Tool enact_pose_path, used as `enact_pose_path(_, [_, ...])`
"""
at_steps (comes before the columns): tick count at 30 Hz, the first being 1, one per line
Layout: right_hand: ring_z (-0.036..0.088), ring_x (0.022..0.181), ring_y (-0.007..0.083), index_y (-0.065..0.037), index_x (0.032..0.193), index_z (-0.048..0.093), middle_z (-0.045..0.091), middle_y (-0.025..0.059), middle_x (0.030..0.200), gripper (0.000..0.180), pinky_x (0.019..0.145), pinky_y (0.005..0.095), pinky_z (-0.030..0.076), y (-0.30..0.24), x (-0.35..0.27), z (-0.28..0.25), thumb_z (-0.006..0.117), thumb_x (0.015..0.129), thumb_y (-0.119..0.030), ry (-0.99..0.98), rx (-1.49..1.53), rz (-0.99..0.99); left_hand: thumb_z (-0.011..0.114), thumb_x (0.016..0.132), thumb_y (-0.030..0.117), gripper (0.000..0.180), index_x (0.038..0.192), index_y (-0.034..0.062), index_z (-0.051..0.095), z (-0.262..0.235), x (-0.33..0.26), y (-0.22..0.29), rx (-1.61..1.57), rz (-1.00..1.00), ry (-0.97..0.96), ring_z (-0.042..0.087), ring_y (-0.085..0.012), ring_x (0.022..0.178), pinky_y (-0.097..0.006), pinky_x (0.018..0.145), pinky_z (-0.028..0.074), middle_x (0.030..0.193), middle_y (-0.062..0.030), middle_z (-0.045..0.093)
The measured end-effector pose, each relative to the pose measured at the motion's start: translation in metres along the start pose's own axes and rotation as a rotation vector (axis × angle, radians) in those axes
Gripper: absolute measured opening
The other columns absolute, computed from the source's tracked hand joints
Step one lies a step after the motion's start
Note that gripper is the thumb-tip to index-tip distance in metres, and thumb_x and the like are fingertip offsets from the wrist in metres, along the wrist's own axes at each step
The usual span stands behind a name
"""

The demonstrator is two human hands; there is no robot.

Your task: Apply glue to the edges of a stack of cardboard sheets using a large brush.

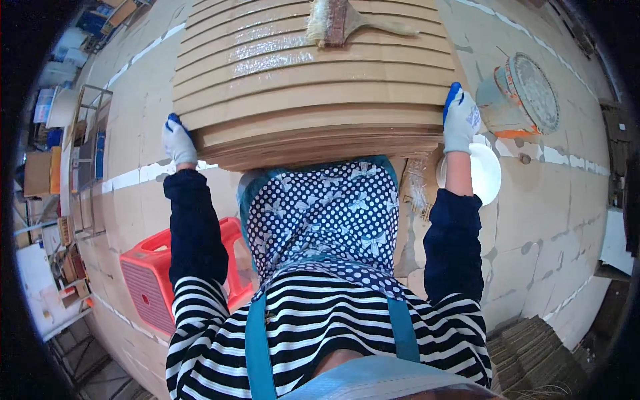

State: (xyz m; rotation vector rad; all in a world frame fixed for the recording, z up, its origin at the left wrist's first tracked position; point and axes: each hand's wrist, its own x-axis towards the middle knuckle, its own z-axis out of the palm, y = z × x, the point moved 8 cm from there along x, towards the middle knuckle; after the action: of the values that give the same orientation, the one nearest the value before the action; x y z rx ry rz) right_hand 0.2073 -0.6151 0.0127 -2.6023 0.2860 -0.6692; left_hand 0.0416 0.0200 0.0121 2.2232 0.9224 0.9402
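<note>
No words or numbers can be made out anywhere; on the back of the white-and-blue glove on the right hand (461, 121) sits a blue printed mark (473, 119), too small and blurred to read. At the far left, a blue-and-white package (44, 105) carries patches of colour that may be print, but nothing on it is legible. Near the right edge of the view, a small pale patch (622, 127) shows on a dark stack (617, 143); whether it is a label cannot be told
</note>
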Motion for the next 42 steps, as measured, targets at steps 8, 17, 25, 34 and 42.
enact_pose_path(8, [0.06,0.074,0.0308,-0.009,0.084,0.064,0.063,0.0155,0.075,0.041,0.069,0.0438,0.045,0.014,0.021,0.018,0.037,0.088,-0.04,-0.001,-0.193,-0.398,0.038,0.089,0.04,0.046,0.085,0.0007,0.062,-0.001,0.013,0.004,0.322,0.191,-0.137,0.058,-0.0362,0.075,-0.041,0.071,0.043,0.08,-0.0206,0.061])
enact_pose_path(17, [0.058,0.059,0.0276,-0.01,0.115,0.055,0.061,0.0128,0.072,0.039,0.062,0.0375,0.048,-0.02,-0.021,-0.013,0.039,0.091,-0.037,-0.262,-0.507,-0.622,0.042,0.088,0.044,0.042,0.081,0.0074,0.061,-0.01,-0.024,-0.031,-0.067,-0.364,-0.728,0.062,-0.0225,0.063,-0.035,0.049,0.047,0.061,-0.0126,0.058])
enact_pose_path(25, [0.057,0.061,0.0311,-0.006,0.101,0.058,0.061,0.0172,0.075,0.037,0.062,0.0391,0.047,-0.003,-0.019,-0.023,0.038,0.091,-0.035,-0.186,-0.013,-0.156,0.04,0.092,0.029,0.035,0.097,-0.0007,0.058,-0.037,0.003,0.029,-0.311,-0.169,-0.707,0.063,-0.0209,0.073,-0.033,0.058,0.05,0.087,-0.0142,0.062])
enact_pose_path(34, [0.059,0.072,0.0359,-0.004,0.087,0.062,0.061,0.02,0.08,0.045,0.068,0.0426,0.045,0.023,-0.01,0.005,0.034,0.091,-0.038,0.125,0.319,-0.073,0.043,0.089,0.029,0.035,0.107,0.0025,0.057,0.0,-0.004,-0.045,-0.512,-0.153,0.073,0.059,-0.0318,0.088,-0.038,0.08,0.044,0.097,-0.0195,0.061])
enact_pose_path(42, [0.059,0.086,0.0361,-0.006,0.089,0.064,0.063,0.0189,0.09,0.051,0.076,0.0458,0.045,-0.004,0.007,0.018,0.028,0.09,-0.042,-0.23,-0.217,0.009,0.036,0.089,0.043,0.052,0.096,-0.0017,0.062,-0.001,0.001,0.007,0.426,-0.098,-0.099,0.057,-0.0376,0.09,-0.042,0.077,0.042,0.093,-0.0239,0.06])
